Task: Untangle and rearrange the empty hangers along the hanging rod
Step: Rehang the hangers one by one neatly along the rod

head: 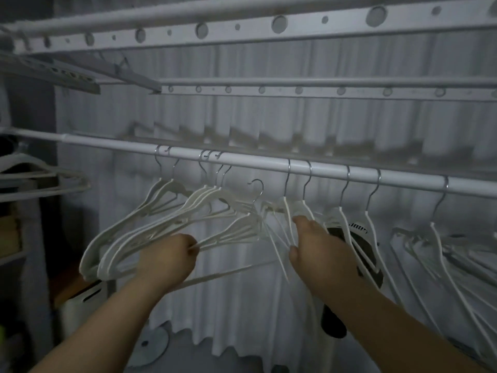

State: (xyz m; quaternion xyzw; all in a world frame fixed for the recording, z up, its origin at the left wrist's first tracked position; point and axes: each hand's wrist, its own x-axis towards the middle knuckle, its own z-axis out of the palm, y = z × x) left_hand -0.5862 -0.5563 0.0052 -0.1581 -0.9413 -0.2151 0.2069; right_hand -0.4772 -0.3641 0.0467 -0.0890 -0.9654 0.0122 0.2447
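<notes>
White hangers [199, 196] are hanging bunched from the rod [242, 158]. The left hand [166, 257] is curling its grip tight round their lower bars. One hook [256, 188] is sitting off the rod. The right hand [320, 249] is reaching among further hangers [369, 224], thumb spread wide. Whether its grip is closing on any, I cannot tell.

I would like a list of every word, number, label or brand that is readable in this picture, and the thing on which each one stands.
Pale lettering on the dark-and-white garment just right of the right hand: too blurred to read.
Hangers, rod, perforated rails: no text visible.
</notes>
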